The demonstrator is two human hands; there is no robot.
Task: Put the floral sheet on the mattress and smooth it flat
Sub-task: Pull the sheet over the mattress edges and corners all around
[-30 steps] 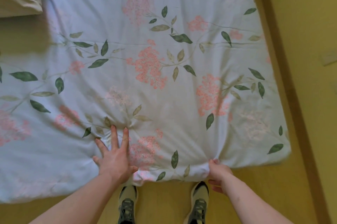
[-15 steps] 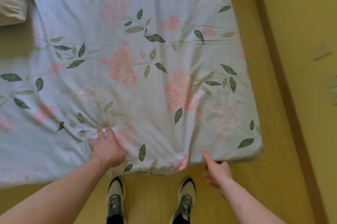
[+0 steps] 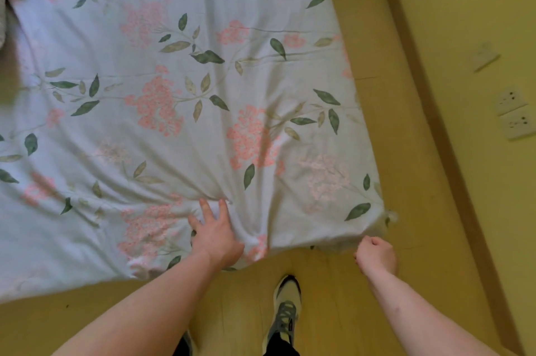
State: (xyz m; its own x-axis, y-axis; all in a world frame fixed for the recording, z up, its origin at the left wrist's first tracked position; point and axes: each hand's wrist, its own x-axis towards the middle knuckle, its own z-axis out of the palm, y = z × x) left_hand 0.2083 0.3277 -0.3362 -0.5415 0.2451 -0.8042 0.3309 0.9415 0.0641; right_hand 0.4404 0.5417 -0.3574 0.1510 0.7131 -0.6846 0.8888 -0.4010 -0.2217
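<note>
— Where does the floral sheet [image 3: 185,100] stand?

— Spread over the mattress, reaching its near edge and near-right corner [image 3: 380,219]. Creases fan out from a bunch of cloth by the near edge, right where the left hand [image 3: 216,236] presses.

— And the fingers [image 3: 206,209]?

— On the left hand they lie spread and fairly straight, flat on the cloth, gripping nothing. The right hand [image 3: 375,254] hangs just off the near edge above the floor [image 3: 333,297], loosely curled and empty, not touching the sheet.

— So how should the smoothing go?

— I'd sweep the flat palm from the bunch outward toward the right corner, while the right hand takes the hem there and draws it taut. Pressing straight down would only set the folds.
</note>
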